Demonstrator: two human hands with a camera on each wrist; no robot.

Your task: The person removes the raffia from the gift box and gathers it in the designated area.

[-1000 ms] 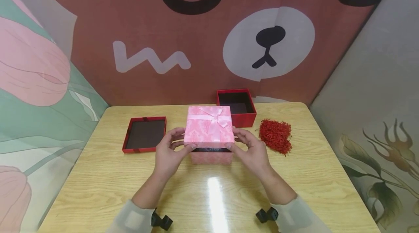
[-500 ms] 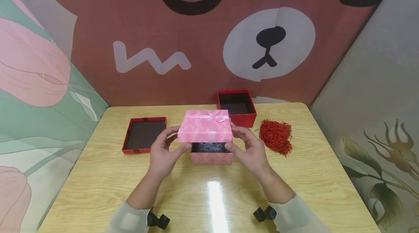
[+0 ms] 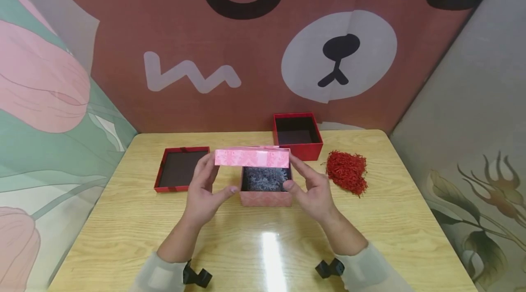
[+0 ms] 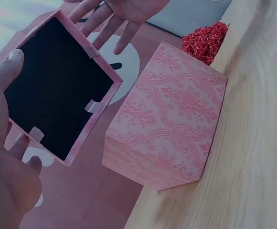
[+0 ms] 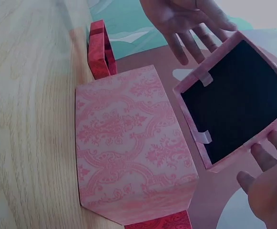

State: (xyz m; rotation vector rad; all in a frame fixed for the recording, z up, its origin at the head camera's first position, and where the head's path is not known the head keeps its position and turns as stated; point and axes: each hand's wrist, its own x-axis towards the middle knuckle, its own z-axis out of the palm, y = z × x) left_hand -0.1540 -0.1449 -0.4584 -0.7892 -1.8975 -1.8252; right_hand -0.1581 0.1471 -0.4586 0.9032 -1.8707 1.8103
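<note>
A pink patterned box lid [image 3: 251,158] is held raised and tilted between my hands. Its dark inside [image 4: 57,90] shows in both wrist views. My left hand [image 3: 203,194] holds the lid's left side, with the thumb low and the fingers along the edge. On the opposite side, my right hand [image 3: 315,191] holds the lid with its fingers at the edge. Below stands the pink box [image 3: 266,199], uncovered on the table, with grey shredded filler [image 3: 265,178] inside. The bow on the lid's top is mostly hidden in the head view.
A red box [image 3: 303,151] with a dark inside stands uncovered at the back. Its red lid [image 3: 176,189] lies inside-up on the left. A heap of red shredded paper [image 3: 347,171] sits to the right on the wooden table [image 3: 370,237].
The lid has come off the pink box, moved left and tilted so its front side faces me. The grey filler is exposed. My left hand has shifted slightly left with it.
</note>
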